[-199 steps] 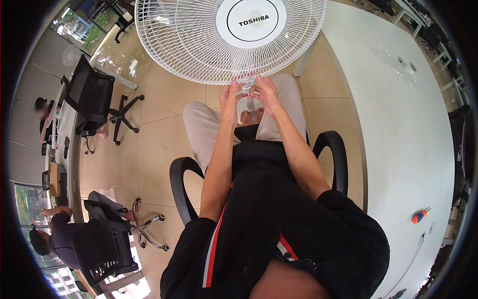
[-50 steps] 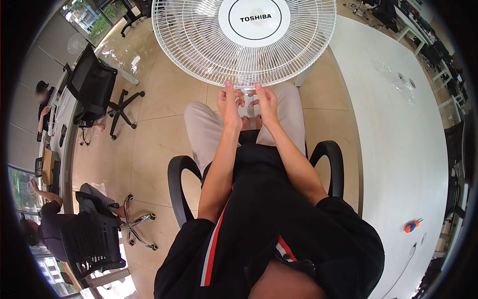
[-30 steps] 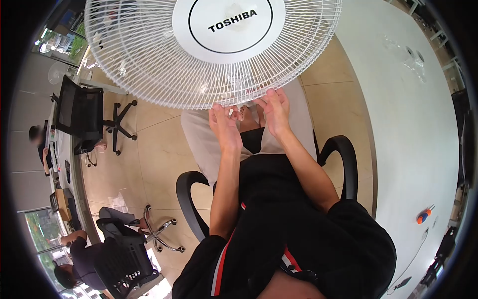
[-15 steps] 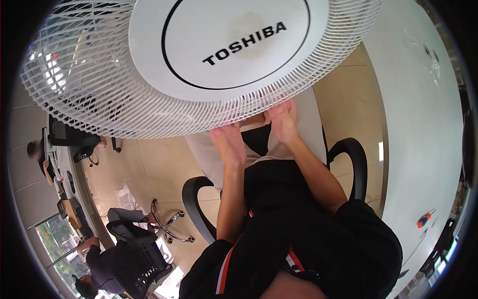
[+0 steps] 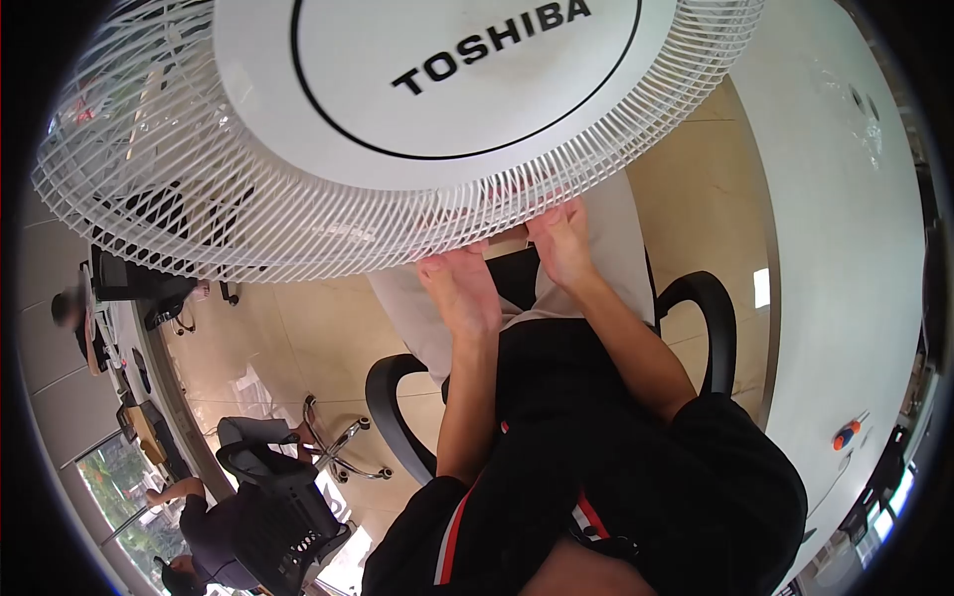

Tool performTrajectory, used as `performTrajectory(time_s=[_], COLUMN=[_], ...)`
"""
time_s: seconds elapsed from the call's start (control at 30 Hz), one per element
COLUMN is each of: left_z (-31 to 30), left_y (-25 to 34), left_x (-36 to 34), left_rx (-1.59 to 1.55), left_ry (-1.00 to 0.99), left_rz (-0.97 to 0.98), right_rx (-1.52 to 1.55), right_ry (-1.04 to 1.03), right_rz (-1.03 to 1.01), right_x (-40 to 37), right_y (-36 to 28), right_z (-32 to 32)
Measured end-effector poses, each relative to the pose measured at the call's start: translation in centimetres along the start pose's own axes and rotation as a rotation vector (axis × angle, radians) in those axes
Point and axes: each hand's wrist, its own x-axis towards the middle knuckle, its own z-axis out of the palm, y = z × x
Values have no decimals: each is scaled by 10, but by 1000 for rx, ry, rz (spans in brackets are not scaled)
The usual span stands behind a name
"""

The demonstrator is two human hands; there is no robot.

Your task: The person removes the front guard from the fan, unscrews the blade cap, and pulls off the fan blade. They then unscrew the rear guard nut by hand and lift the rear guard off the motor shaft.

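Note:
A white wire fan guard (image 5: 437,171) with a large round centre plate lettered TOSHIBA fills the upper part of the view, tilted and held above my lap. At its near rim, my left hand (image 5: 460,290) grips the wires with the thumb side toward me. Farther right along the same rim, my right hand (image 5: 562,241) has hold of it too. Most fingers of both hands are behind the wires, so they show only in part.
A long white table (image 5: 845,228) runs along my right, with an orange-and-blue screwdriver (image 5: 847,435) on it. Black chair armrests (image 5: 393,402) flank me. To the left sit two people, one on a black office chair (image 5: 283,507), by a desk near a window.
The fan guard has shifted slightly up and to the left in view, and its centre plate looks larger. Both hands keep their hold on the rim.

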Motion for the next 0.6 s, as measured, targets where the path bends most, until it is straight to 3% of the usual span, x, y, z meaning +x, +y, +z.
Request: performTrajectory(time_s=[0.3,0.53,0.6], left_z=[-8,-16,-11], left_y=[5,11,16], left_x=[-5,-9,-8], left_rx=[30,39,54], left_ry=[-13,40,73], left_rz=[-3,-40,-43], right_rx=[-148,-210,-136], right_ry=[41,17,0], right_rz=[-66,60,-20], right_x=[-2,-7,-8], right_y=[0,-3,-7], right_z=[3,-3,13])
